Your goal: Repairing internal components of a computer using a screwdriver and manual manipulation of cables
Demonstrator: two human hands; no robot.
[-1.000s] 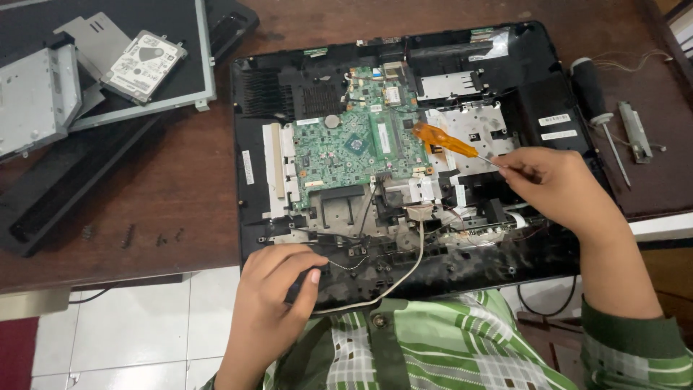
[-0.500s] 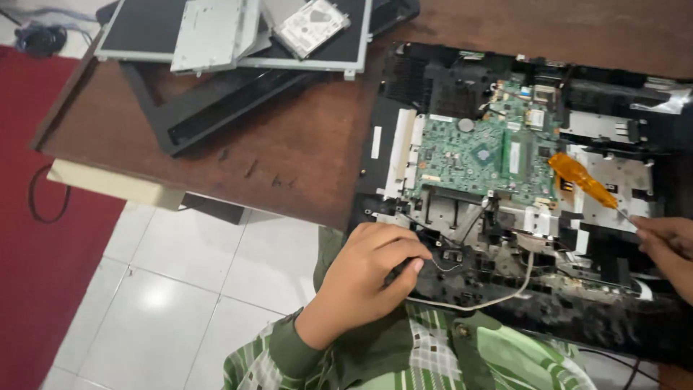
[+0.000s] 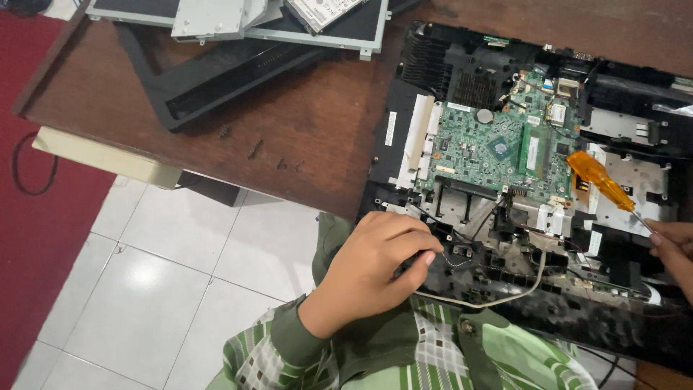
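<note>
Teardown time: our left hand (image 3: 375,263) pinches a cable (image 3: 498,297) on the laptop base (image 3: 621,325), right hand (image 3: 675,249) grips the screwdriver (image 3: 599,180), so board (image 3: 498,148) screws probably come next.

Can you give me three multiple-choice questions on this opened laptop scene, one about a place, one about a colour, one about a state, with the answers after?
1. Where do the loose screws lie?
A. On the wooden table left of the laptop base
B. On the tiled floor
C. On the green board

2. What colour is the screwdriver handle?
A. Blue
B. Orange
C. Black

3. How does the left hand stand?
A. Raised off the table, palm up
B. Flat on the floor
C. Resting with curled fingers on the near edge of the laptop base

Answers:
1 A, the small dark screws sit on bare wood between the black frame and the base.
2 B, the handle is see-through orange over the metal plate beside the green board.
3 C, its fingertips touch the black edge by a thin cable; the right hand is at the picture's edge by the screwdriver's tip.
</note>
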